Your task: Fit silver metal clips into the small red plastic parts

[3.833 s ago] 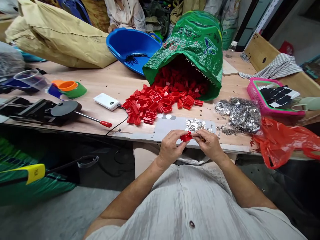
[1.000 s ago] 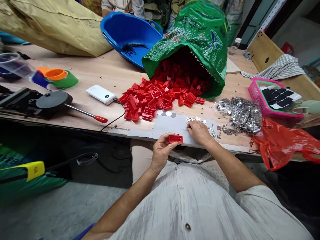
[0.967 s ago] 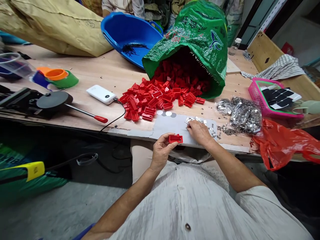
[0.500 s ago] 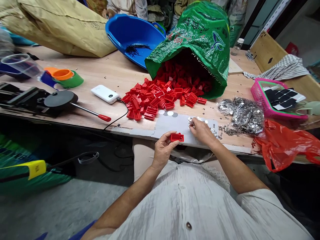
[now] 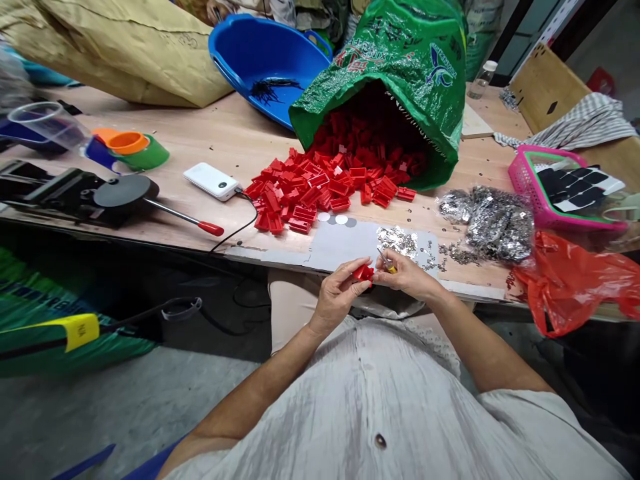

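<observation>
My left hand (image 5: pixel 336 297) is closed around a small red plastic case (image 5: pixel 363 273), pinched between thumb and fingers above the table's front edge. Close beside it, my right hand (image 5: pixel 406 275) is closed too, with a small tool with a yellow handle and thin metal shaft (image 5: pixel 390 265) held in its fingers. The right fingertips meet the case's right side; whether they grip a tiny part there is hidden. Just beyond both hands lies a grey sheet (image 5: pixel 345 243) bearing a patch of small shiny metal pieces (image 5: pixel 397 240).
Red plastic cases (image 5: pixel 305 190) spill from a green sack (image 5: pixel 420 73). A white power bank (image 5: pixel 211 181) with a cable and a red-tipped lever (image 5: pixel 185 217) are left. Bagged metal parts (image 5: pixel 500 223), a pink basket (image 5: pixel 545 200) and a red plastic bag (image 5: pixel 580 283) are right.
My right hand has come from the metal pieces back toward the left hand and now touches the red case. The case has turned in my left hand, and the yellow-handled tool has become visible.
</observation>
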{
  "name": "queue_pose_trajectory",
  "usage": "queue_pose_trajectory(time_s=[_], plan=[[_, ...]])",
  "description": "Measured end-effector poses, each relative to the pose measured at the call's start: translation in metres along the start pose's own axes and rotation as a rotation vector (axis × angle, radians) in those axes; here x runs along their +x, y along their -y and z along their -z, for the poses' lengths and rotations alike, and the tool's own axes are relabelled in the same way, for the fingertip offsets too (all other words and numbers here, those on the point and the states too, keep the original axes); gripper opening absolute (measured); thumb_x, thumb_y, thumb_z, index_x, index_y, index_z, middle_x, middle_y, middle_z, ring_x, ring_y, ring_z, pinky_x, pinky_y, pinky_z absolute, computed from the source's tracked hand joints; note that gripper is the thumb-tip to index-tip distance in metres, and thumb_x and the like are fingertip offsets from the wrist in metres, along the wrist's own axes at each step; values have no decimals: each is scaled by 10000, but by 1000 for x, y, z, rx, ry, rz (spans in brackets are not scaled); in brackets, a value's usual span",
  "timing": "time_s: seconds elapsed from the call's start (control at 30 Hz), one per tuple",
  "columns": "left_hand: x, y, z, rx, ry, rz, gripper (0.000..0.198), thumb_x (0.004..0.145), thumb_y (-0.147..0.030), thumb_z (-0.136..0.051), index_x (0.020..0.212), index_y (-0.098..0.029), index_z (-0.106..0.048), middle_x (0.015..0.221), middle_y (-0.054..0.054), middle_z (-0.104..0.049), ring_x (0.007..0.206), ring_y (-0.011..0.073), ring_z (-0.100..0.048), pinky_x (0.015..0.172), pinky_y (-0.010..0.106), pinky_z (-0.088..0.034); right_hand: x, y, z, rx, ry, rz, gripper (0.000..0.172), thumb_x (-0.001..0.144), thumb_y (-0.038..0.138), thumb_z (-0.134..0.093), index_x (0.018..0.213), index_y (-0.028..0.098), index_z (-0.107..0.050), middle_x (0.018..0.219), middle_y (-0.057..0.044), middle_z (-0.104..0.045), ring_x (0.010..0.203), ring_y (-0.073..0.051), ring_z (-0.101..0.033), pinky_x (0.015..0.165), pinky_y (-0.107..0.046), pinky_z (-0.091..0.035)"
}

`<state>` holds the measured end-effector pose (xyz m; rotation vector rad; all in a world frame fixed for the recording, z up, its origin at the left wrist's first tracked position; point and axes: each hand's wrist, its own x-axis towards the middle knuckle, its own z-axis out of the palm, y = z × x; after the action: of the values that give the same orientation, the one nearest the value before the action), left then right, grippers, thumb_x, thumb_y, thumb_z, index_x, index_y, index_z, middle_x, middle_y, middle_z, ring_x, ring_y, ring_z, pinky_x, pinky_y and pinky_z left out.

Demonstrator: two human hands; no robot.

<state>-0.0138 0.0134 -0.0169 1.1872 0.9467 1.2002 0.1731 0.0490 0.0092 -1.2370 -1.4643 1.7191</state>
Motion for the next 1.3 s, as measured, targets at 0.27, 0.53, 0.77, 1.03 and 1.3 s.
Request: queue_pose_trajectory(time_s=[0.27,0.53,0.77,1.03,1.3], plan=[[6,-4,-4,-428,-39,191,425,742,-248,-779,1159,-259,-701,1147,55,-716,961,157,-667,864,262,-528,-9,-2,0,137,48,1,399,778,510,-697,884,221,-443,692,59,-559,478,-52,-331,451,-203,-202],[8,-7,-7,-573,-32,296,413,724,-229,-792,1128,-247,-709,1138,63,-709,933,153,-672,835,276,-543,-18,-4,-1,110,-7,46,385,754,458,-748,873,216,-473,747,63,-464,523,-51,-319,467,-206,-236],[5,-7,-14,-513,-18,283,416,706,-231,-800,1112,-241,-715,1118,56,-714,907,151,-667,795,258,-537,-15,-10,-1,136,-1,53,371,781,459,-731,860,223,-456,648,86,-383,505,-62,-278,463,-211,-215],[8,-6,-15,-480,-9,258,398,700,-228,-805,1087,-239,-713,1078,44,-726,901,148,-659,798,256,-525,-15,-14,0,146,-7,52,403,786,517,-709,868,220,-450,683,76,-415,497,-57,-308,452,-210,-232],[14,3,-9,-316,21,137,398,710,-215,-795,1096,-225,-697,1117,57,-713,944,173,-668,872,294,-513,-21,-17,5,-149,-77,134,272,948,468,-483,1062,227,-538,833,5,-494,602,-107,-447,537,-249,-384]])
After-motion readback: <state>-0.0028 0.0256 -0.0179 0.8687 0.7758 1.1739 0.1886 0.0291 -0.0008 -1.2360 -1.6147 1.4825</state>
